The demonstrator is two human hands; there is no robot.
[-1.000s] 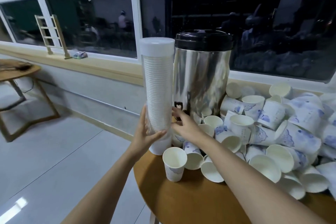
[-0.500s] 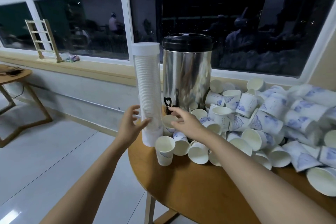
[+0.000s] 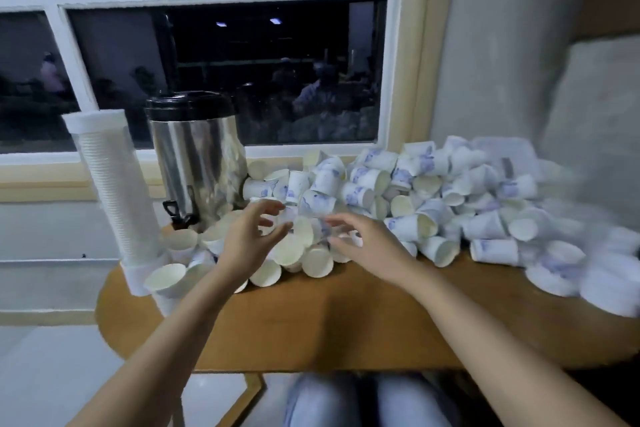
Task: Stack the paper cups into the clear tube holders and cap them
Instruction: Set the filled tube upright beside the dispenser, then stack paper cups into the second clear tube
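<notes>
two empty grips, fingers spread: left grip (image 3: 256, 239) and right grip (image 3: 363, 243) hover mid-frame over tipped cups (image 3: 317, 263); the pile runs rightward along the table (image 3: 346, 322), nearer the right grip.

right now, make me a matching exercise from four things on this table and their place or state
1 tube holder
2 steel urn
3 loose paper cups
4 left hand

a heaped across the right of the table
b full, capped, at the left edge
c open above the cups
d black-lidded, just right of the holder

Pairs: 1-b, 2-d, 3-a, 4-c
</notes>
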